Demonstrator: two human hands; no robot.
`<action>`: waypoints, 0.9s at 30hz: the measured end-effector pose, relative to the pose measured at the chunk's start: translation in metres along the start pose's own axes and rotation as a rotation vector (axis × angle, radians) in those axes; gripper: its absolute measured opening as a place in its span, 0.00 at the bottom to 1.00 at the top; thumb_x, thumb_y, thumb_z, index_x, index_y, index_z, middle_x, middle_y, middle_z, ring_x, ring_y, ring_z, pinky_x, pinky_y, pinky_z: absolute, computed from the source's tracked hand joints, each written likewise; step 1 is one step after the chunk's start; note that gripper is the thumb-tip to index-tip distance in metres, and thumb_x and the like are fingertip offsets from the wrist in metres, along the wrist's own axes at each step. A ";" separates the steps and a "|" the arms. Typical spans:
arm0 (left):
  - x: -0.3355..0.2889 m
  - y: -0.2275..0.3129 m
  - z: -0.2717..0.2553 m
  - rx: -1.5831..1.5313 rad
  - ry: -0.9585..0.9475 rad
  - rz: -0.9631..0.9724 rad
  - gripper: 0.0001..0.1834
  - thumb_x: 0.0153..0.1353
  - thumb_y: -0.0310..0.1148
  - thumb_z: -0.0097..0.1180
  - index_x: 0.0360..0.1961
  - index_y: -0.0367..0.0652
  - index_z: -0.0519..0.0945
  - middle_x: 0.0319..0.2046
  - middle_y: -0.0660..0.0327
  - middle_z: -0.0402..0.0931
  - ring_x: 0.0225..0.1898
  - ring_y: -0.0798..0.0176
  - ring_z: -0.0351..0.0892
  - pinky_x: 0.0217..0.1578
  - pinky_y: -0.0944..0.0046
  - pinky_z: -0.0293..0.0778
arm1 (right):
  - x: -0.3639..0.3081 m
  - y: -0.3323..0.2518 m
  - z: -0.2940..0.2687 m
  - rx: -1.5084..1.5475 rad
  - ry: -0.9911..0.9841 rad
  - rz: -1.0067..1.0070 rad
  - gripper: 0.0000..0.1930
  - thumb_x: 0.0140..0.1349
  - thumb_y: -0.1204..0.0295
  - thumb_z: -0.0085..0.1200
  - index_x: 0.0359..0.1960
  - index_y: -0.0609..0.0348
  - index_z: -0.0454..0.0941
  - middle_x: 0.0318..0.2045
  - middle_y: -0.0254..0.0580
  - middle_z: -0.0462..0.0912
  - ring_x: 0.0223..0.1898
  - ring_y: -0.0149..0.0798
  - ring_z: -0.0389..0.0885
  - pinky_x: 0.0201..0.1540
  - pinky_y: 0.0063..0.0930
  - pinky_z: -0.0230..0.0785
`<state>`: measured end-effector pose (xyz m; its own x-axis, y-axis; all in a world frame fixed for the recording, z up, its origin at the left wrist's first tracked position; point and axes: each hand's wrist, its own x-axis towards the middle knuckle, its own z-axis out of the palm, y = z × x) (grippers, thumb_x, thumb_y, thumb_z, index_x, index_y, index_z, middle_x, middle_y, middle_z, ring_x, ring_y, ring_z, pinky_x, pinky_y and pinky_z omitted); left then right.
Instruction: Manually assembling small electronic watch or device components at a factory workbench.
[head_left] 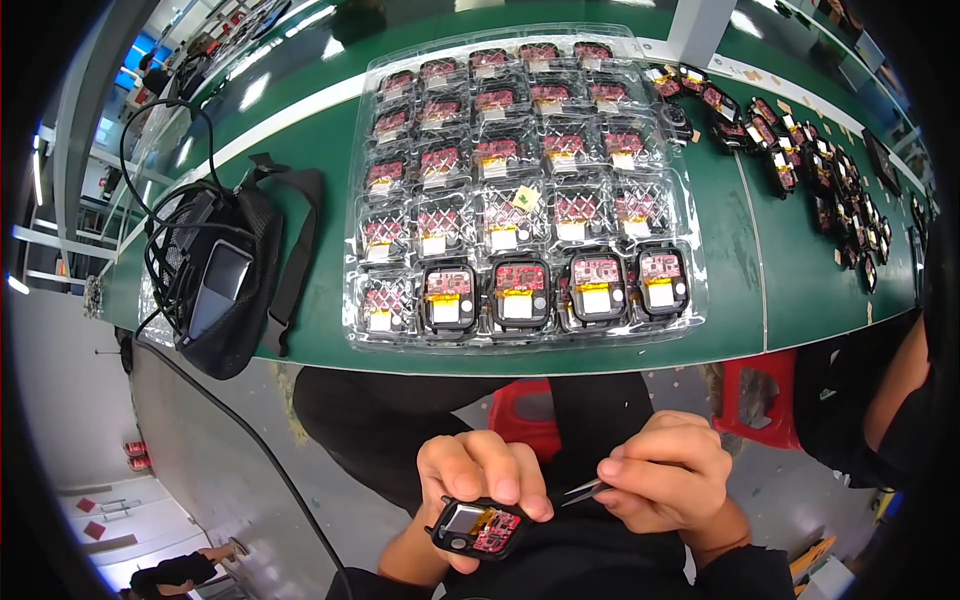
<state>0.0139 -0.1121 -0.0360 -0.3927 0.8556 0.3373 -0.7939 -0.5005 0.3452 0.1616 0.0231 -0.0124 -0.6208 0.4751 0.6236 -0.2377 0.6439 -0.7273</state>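
Over my lap, my left hand grips a small black watch-like device casing by its rim. Its inner side faces up, showing a red circuit board, yellow tape and a silver-grey rectangle. To its right, my right hand pinches a pair of thin metal tweezers. The tweezer tips point left toward the casing and stay a little apart from it. On the table ahead lies a clear plastic tray with rows of similar casings, such as the casing in the front row.
A black bag with cables and a phone-like device stands on the green table at left. Many loose casings lie heaped at right. A black cable hangs down left of me. Another person's arm and a red stool are at right.
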 end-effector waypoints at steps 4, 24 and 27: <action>-0.001 0.001 0.000 0.019 0.012 0.042 0.30 0.50 0.27 0.77 0.53 0.42 0.74 0.49 0.51 0.73 0.47 0.46 0.79 0.47 0.48 0.83 | 0.000 -0.001 -0.001 0.015 -0.012 0.008 0.17 0.43 0.75 0.75 0.38 0.58 0.88 0.31 0.36 0.81 0.21 0.29 0.77 0.22 0.19 0.68; 0.000 -0.002 -0.010 0.500 0.044 0.067 0.34 0.43 0.25 0.80 0.51 0.36 0.73 0.48 0.48 0.73 0.48 0.46 0.82 0.48 0.49 0.82 | 0.009 -0.004 0.005 -0.220 -0.093 -0.057 0.15 0.45 0.76 0.74 0.37 0.57 0.87 0.28 0.32 0.79 0.17 0.26 0.71 0.18 0.19 0.60; -0.005 -0.001 -0.005 0.540 0.136 0.026 0.34 0.45 0.24 0.79 0.52 0.36 0.72 0.49 0.49 0.72 0.49 0.48 0.82 0.50 0.50 0.82 | 0.005 -0.006 0.010 -0.205 -0.067 -0.002 0.14 0.44 0.77 0.73 0.36 0.58 0.87 0.28 0.33 0.80 0.18 0.28 0.73 0.19 0.21 0.65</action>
<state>0.0143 -0.1153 -0.0425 -0.4940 0.8335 0.2476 -0.4467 -0.4876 0.7501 0.1525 0.0158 -0.0079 -0.6700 0.4373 0.5998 -0.0867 0.7564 -0.6483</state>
